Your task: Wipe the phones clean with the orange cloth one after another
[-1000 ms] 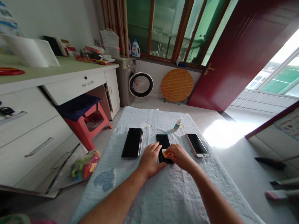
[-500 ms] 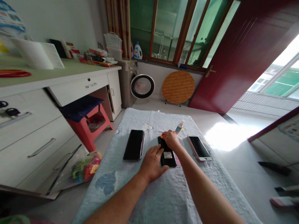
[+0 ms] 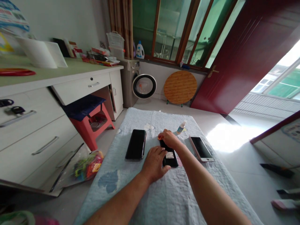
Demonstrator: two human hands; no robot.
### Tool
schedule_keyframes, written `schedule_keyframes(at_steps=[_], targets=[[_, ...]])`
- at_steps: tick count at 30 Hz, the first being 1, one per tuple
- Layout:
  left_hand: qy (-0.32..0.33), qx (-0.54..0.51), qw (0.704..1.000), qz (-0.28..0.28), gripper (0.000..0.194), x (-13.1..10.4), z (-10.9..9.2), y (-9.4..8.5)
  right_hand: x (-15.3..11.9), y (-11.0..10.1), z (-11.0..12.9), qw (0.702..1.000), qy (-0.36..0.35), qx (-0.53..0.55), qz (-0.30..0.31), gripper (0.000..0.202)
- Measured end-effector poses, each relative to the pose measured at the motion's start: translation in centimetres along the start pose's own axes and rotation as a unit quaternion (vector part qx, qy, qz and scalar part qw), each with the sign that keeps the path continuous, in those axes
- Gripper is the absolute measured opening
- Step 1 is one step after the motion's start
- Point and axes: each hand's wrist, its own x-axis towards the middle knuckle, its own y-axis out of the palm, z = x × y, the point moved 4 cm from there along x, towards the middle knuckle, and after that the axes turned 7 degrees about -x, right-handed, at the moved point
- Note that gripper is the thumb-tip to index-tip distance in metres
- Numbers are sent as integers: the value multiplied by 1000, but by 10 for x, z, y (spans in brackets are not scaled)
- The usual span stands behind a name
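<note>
A black phone (image 3: 172, 162) with a pale label lies on the cloth-covered table between my hands. My left hand (image 3: 154, 164) is on its left side, fingers over the edge and thumb near the bottom end, gripping it in place. At the far end of the phone my right hand (image 3: 169, 139) is closed on a small orange piece (image 3: 159, 137), perhaps a cloth; most of it is hidden by the fingers. To the left lies a larger black phone (image 3: 136, 144). A white-framed phone (image 3: 202, 149) lies to the right. Beyond my right hand stands a small spray bottle (image 3: 181, 127).
The light blue cloth (image 3: 150, 120) covers the table. On the left are a red stool (image 3: 92, 131), a bag of colourful items (image 3: 86, 167) and white drawers (image 3: 35, 131). Farther off are a washing machine with its door (image 3: 144, 86) open and a round wooden tabletop (image 3: 180, 87).
My right hand has slid slightly left and away with the orange piece, along the phone's far end. My left hand stays on the phone. The whole view has shifted a little.
</note>
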Motion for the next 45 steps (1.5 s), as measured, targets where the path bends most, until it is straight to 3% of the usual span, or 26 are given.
schedule_keyframes(at_steps=[14,23,31,38,45], targets=[[-40,47,997,36,58,1,-6,-5,-24,-7,23,991,-99,-47,74,16],[-40,46,998,30,54,-1,0,2,4,-8,16,997,-8,-76,18,18],[-50,50,997,36,54,0,-2,0,18,-5,7,997,46,-62,12,22],[-51,43,997,28,55,0,-4,-2,11,1,-25,995,94,-42,-3,26],[-41,36,998,40,53,3,-7,-6,-17,9,-51,991,117,-23,-53,32]])
